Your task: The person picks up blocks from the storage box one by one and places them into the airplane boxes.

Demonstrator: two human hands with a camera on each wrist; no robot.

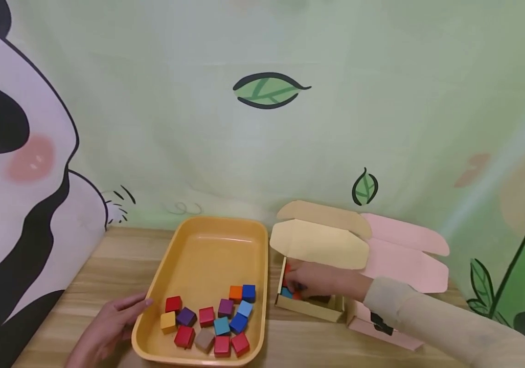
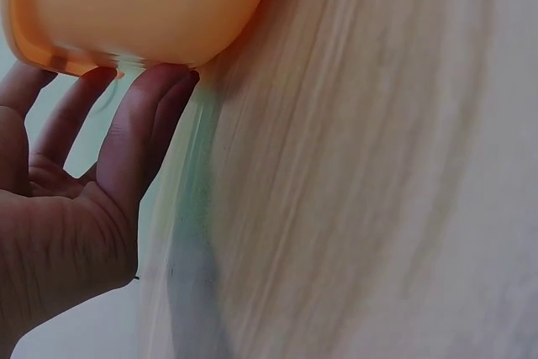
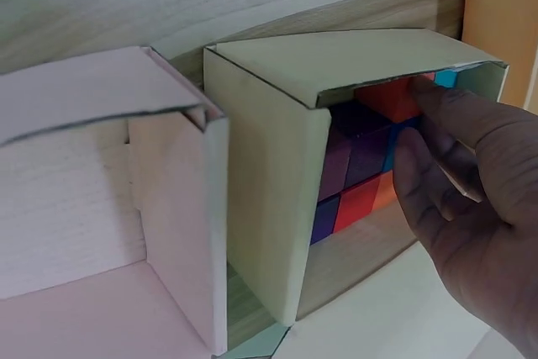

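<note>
- Your left grip (image 1: 111, 323): fingers spread, tips touching tray (image 1: 218, 260), lower centre-left; tray cubes (image 1: 206, 316) inside.
- Your right grip (image 1: 313, 279): half-closed at box cubes (image 3: 357, 203), cream box (image 1: 308, 309), lower centre-right; can't tell if pinching.

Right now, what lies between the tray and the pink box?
The open cream box stands between the tray and the pink box, with the right hand in it; the head view shows this.
</note>
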